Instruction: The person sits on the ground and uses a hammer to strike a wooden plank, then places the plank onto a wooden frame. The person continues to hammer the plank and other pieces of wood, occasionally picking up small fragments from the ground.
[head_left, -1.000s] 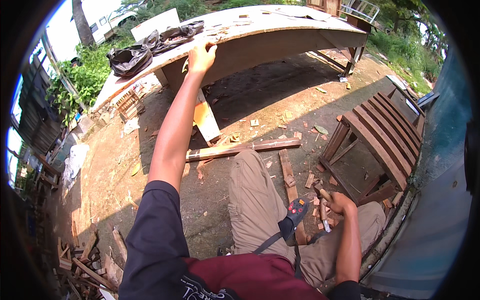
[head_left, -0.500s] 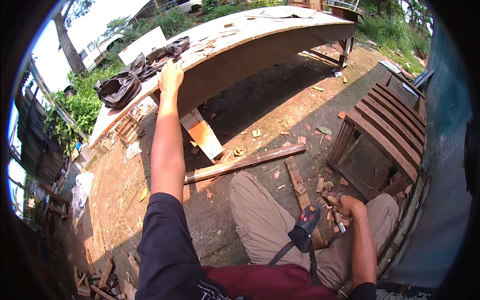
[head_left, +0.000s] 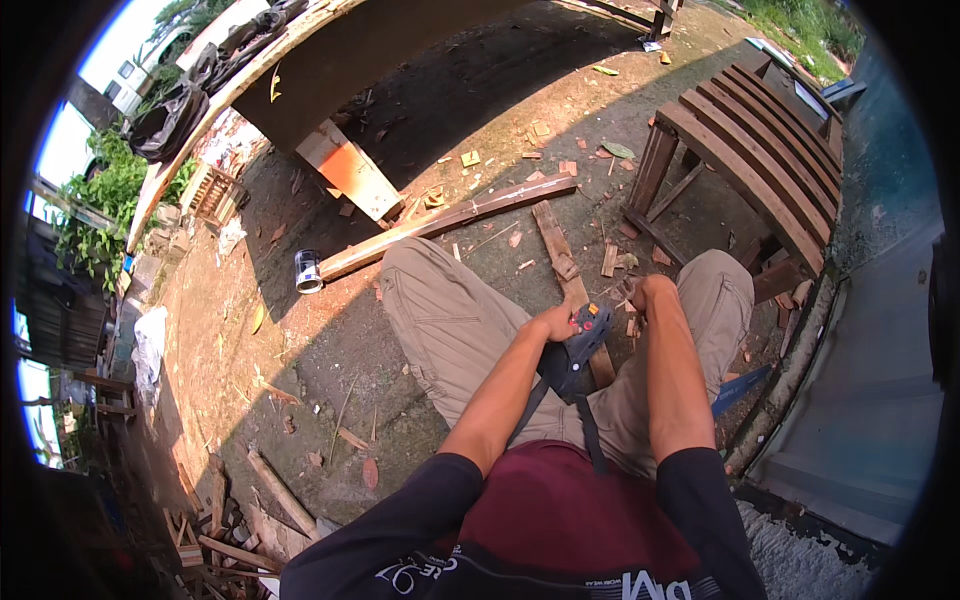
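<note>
My left hand (head_left: 560, 322) is low between my knees, fingers curled beside the dark clog (head_left: 592, 325) on my foot. It touches or nearly touches the narrow wooden plank (head_left: 553, 240) under that foot. What its fingertips hold, if anything, is hidden. My right hand (head_left: 653, 288) is closed, just right of the plank. A small dark part of a wooden-handled tool (head_left: 629, 287) shows at its fingers; the rest is covered. A wooden block (head_left: 567, 266) sits on the plank, ahead of my left hand.
A long wooden beam (head_left: 450, 222) lies ahead, with a paint can (head_left: 308, 272) at its left end. A slatted wooden bench (head_left: 745, 160) stands right, near the wall (head_left: 880, 330). The worktable (head_left: 300, 110) is far left. Wood scraps (head_left: 215, 530) pile up lower left.
My left hand has left the table edge and come down beside the clog. My right hand has moved left and forward, closer to the plank. The view has tilted down; the paint can now shows.
</note>
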